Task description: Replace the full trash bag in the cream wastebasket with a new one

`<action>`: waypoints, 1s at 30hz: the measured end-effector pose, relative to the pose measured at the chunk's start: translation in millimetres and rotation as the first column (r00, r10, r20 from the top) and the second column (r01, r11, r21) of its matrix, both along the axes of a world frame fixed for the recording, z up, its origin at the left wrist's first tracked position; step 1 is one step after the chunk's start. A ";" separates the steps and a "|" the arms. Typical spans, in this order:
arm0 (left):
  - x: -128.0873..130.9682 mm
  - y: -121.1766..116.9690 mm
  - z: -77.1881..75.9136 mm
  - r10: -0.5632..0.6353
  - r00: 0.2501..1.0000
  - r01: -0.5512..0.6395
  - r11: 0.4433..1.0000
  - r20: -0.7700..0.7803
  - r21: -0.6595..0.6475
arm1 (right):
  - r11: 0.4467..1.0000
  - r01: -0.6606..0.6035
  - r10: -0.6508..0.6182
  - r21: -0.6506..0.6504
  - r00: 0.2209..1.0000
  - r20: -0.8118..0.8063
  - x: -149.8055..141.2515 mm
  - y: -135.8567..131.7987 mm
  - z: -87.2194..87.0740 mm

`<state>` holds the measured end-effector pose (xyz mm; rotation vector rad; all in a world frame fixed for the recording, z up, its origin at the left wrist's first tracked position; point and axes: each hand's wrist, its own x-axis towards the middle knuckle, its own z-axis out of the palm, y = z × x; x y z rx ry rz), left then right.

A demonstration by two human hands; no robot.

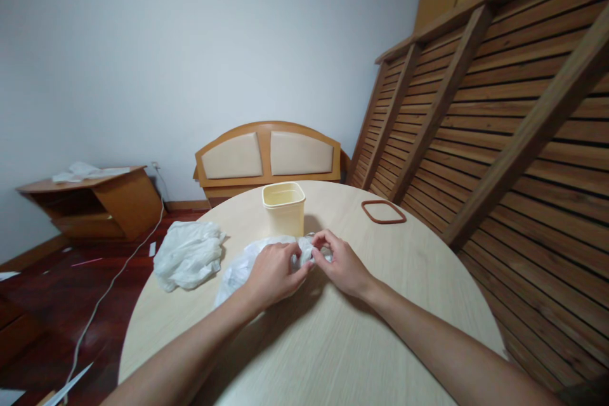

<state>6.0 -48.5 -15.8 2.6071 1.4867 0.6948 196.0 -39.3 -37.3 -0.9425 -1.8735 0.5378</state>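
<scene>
Both hands meet near the middle of a round pale wooden table [333,342]. My left hand [273,273] is closed on a thin clear plastic bag [238,266] that lies crumpled on the tabletop. My right hand [342,263] pinches the same bag at its right end, fingers curled. Just behind the hands stands an open cream plastic container [284,208], upright and without a lid. A second crumpled white plastic bag [188,255] lies to the left, near the table's edge.
A red-brown ring-shaped seal [383,212] lies at the table's far right. A slatted wooden bed frame [499,114] leans against the wall on the right. A headboard [269,155] stands behind the table. A low wooden cabinet [95,200] and a white cable [109,285] are at the left.
</scene>
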 end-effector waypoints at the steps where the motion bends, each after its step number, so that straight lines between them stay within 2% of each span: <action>1: -0.2 0.2 -0.4 0.000 1.000 0.000 1.000 0.001 -0.006 | 1.000 -0.012 0.012 0.002 1.000 0.001 0.2 -0.7 0.2; 7: -1.3 0.7 -2.8 -0.032 0.990 0.040 0.997 0.135 -0.061 | 0.996 -0.037 0.027 0.079 0.991 0.130 1.3 -3.6 3.7; 16: 0.8 1.8 -7.4 -0.131 0.938 0.148 0.989 0.320 -0.030 | 0.985 0.021 -0.073 0.169 0.950 0.304 1.0 -6.6 5.5; 21: 0.3 4.7 -10.2 -0.195 0.943 0.214 0.976 0.270 -0.044 | 0.980 0.045 -0.107 0.193 0.939 0.326 3.3 -5.7 5.1; 26: -0.5 7.8 -10.8 -0.177 0.959 0.205 0.973 0.221 -0.109 | 0.971 0.021 -0.098 0.237 0.943 0.317 4.2 -4.0 2.1; 30: -0.9 9.5 -10.7 -0.183 0.956 0.214 0.970 0.229 -0.119 | 0.975 0.012 -0.077 0.222 0.956 0.284 2.4 -6.5 1.9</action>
